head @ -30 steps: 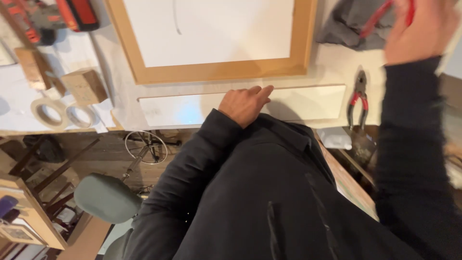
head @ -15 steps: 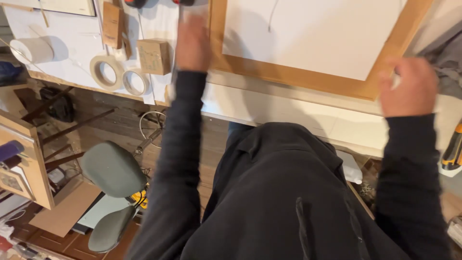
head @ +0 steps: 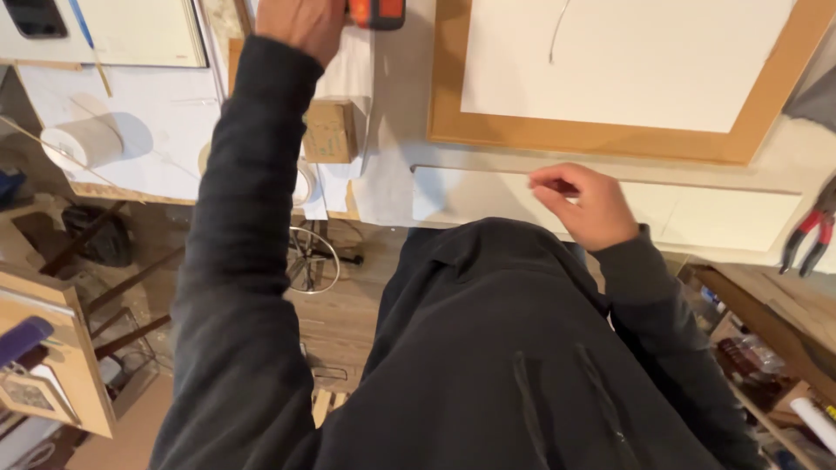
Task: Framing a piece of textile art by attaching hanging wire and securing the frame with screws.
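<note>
While my left hand (head: 300, 24) reaches far up and closes on the orange tool (head: 376, 12), my right hand (head: 585, 204) rests curled and empty, nearer me on the white board (head: 697, 213).

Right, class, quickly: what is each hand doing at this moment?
Left hand: reaching to the orange and black tool at the top edge; grip cannot be told.
Right hand: fingers pinched together over the white strip, apparently holding something small.

Bare table (head: 392, 78) runs between the small cardboard box (head: 329, 130) on the left and the wooden frame (head: 610, 144) on the right — a passable lane. Near right, red-handled pliers (head: 805, 235) lie well apart from the frame.
</note>
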